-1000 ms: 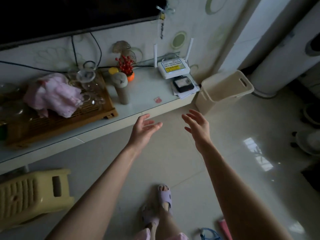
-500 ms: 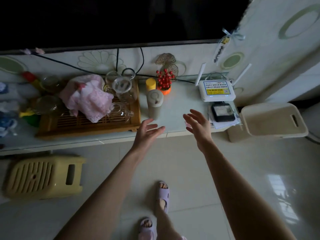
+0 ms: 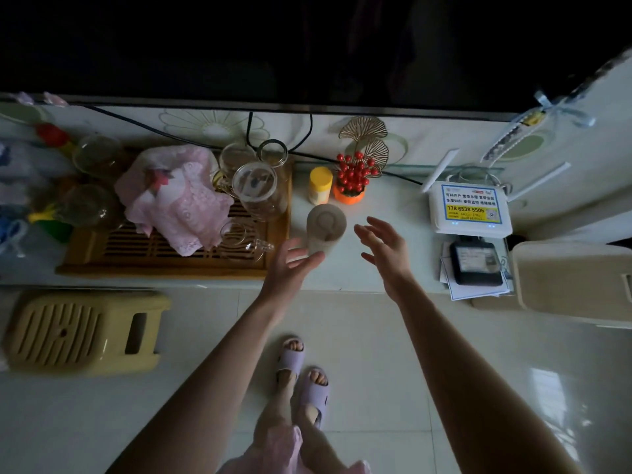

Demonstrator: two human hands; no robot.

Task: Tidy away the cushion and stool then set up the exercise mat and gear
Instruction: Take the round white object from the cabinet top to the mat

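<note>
A pale yellow plastic stool (image 3: 85, 331) lies on the tiled floor at the lower left, tucked against the low white cabinet (image 3: 345, 275). My left hand (image 3: 290, 265) reaches out over the cabinet's front edge, fingers spread and empty, just below a beige lidded cup (image 3: 325, 227). To the right of that cup my right hand (image 3: 386, 251) is also held out, open and holding nothing. No cushion, exercise mat or gear is in view.
On the cabinet stand a wooden tea tray (image 3: 164, 254) with glass pots and a pink cloth (image 3: 174, 196), a yellow jar (image 3: 320, 184), a red berry ornament (image 3: 354, 176), a white router (image 3: 470, 210) and a black device (image 3: 475, 263). A beige bin (image 3: 571, 282) stands at right.
The view has turned left and squared up to the cabinet. Both open hands have moved forward over its front edge, near the beige cup.
</note>
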